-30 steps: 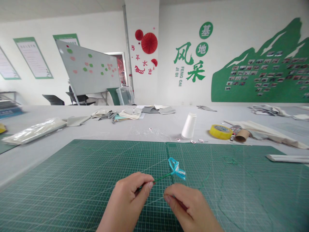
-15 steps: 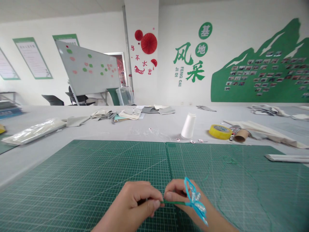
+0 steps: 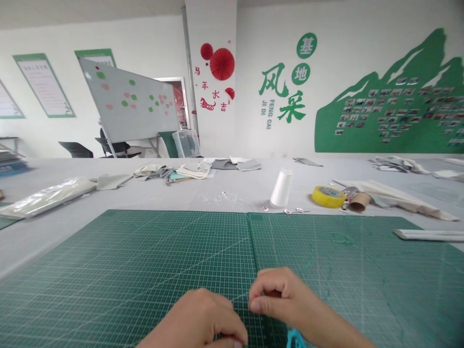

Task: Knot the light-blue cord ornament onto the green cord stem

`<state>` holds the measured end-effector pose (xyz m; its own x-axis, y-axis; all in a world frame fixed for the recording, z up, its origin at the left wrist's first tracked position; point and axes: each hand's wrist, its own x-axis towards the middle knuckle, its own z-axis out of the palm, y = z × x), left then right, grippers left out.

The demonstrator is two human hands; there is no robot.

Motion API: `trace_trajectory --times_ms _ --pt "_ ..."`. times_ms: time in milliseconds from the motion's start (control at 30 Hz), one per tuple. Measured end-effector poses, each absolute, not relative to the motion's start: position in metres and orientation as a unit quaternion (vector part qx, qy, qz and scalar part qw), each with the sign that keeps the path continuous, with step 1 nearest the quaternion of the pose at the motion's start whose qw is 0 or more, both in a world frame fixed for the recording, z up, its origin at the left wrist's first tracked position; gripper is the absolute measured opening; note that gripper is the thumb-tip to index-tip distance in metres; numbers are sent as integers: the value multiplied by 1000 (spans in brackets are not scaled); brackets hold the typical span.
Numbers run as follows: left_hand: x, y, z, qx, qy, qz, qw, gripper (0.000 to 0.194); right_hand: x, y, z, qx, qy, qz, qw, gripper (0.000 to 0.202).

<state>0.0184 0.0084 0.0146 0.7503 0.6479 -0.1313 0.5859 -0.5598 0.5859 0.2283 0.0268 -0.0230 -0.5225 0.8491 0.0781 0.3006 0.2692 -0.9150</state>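
Low at the bottom edge, my left hand (image 3: 203, 316) is closed in a pinch. A bit of green stem shows at its fingertips, and the rest is cut off by the frame. The blue loops of a beaded wire flower (image 3: 295, 339) on that stem show only in part, under my right wrist. My right hand (image 3: 277, 295) is up and to the right, thumb and fingertips pressed together. Whatever it pinches is too fine or hidden to make out. Both hands are over the green cutting mats (image 3: 163, 256).
Thin green thread (image 3: 340, 238) trails over the right mat. Beyond the mats stand a white thread cone (image 3: 282, 188), a yellow tape roll (image 3: 328, 196) and a cardboard tube (image 3: 358, 202). Fabric scraps (image 3: 194, 169) and a plastic-wrapped bundle (image 3: 50, 197) lie farther left.
My left hand has dropped toward the bottom edge, taking the flower down mostly out of view. My right hand has come away from it and now stays higher, still pinched.
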Motion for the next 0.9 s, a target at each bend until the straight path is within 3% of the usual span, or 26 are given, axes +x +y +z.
trace_trajectory --times_ms 167,400,667,900 --pt "19 8 10 892 383 20 239 18 224 22 -18 -401 -763 402 309 15" --pt "19 9 9 871 437 42 222 21 220 11 -13 -378 -825 265 326 24" --pt "11 12 0 832 506 143 176 26 218 5 -13 -363 -860 165 319 28" --pt "10 13 0 799 528 205 202 24 213 4 -23 -368 -865 153 305 27"
